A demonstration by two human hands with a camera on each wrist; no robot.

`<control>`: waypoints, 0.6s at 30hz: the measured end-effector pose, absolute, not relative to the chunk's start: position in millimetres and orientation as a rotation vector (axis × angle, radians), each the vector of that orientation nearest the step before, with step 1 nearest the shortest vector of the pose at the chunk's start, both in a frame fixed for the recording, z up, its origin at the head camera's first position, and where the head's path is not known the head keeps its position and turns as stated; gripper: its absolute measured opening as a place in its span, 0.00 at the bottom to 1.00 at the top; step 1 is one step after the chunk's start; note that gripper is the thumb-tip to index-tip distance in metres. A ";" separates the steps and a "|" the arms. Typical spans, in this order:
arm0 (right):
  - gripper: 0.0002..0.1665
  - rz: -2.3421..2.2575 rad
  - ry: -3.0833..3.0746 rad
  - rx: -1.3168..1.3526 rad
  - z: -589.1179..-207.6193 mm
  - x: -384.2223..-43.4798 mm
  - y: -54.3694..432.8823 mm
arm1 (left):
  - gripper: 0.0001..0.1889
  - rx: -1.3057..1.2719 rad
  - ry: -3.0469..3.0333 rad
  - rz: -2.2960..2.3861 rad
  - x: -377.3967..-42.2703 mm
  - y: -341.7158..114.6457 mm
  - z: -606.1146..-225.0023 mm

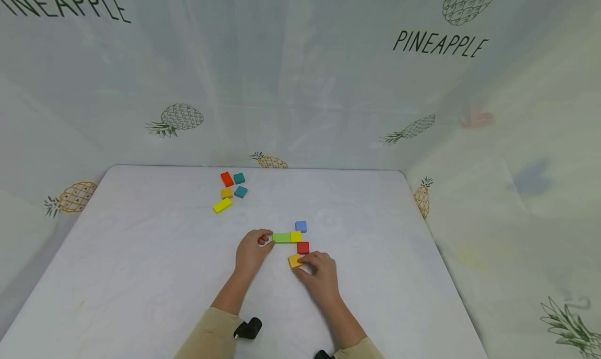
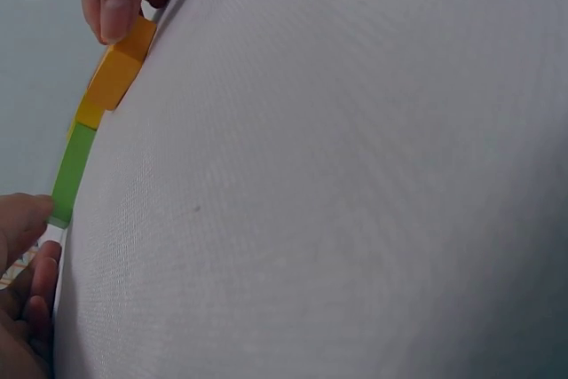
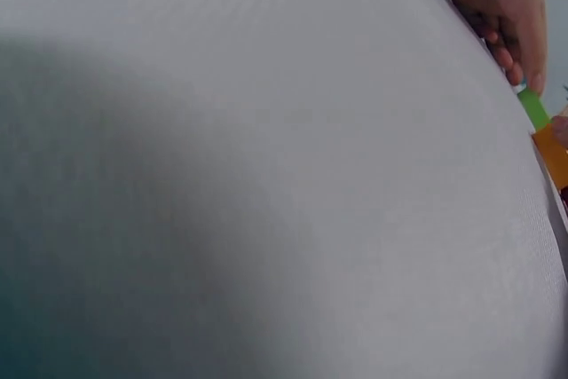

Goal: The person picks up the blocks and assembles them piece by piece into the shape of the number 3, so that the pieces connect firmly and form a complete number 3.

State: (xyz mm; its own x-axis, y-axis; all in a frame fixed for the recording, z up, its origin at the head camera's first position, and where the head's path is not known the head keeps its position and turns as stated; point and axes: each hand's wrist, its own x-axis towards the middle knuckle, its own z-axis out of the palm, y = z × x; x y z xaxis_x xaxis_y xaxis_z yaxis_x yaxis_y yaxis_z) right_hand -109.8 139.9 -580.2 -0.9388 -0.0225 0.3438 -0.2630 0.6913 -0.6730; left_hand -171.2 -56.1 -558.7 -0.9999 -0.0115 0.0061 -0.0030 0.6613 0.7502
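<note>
My left hand pinches the left end of a long green block between thumb and forefinger. A yellow block sits against the green block's right end. With thumb and forefinger, my right hand holds an orange block, slightly turned, just below a red block. That red block lies at the yellow block's lower right corner, and a blue block lies above the yellow one. In the left wrist view, the orange block appears under the right hand's fingers, nearer than the green block.
Farther back on the white table lies a loose group: a red-orange block, two teal blocks, an orange block and a longer yellow block. A pineapple-print cloth hangs behind the table's back edge.
</note>
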 end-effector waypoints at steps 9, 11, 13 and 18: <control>0.14 1.107 -2.596 0.142 -580.3 -110.6 132.9 | 0.15 0.040 -2.874 -1.287 -172.2 -55.3 -560.1; 0.14 1.093 -2.601 0.138 -580.1 -110.8 132.6 | 0.15 0.047 -2.876 -1.286 -172.5 -55.3 -559.7; 0.14 1.085 -2.605 0.136 -580.0 -110.8 132.4 | 0.15 0.050 -2.874 -1.283 -172.6 -55.5 -559.4; 0.14 1.081 -2.609 0.128 -580.3 -110.3 131.3 | 0.15 0.028 -2.849 -1.341 -172.5 -58.5 -559.5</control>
State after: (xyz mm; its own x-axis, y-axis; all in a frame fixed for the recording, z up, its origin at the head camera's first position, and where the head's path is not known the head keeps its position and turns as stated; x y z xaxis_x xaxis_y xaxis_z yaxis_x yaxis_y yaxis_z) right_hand -110.3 131.3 -580.3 -0.9471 0.0370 0.3189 -0.1994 0.7107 -0.6747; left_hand -172.5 -58.5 -559.5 -0.9998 -0.0130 -0.0145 -0.0195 0.6371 0.7706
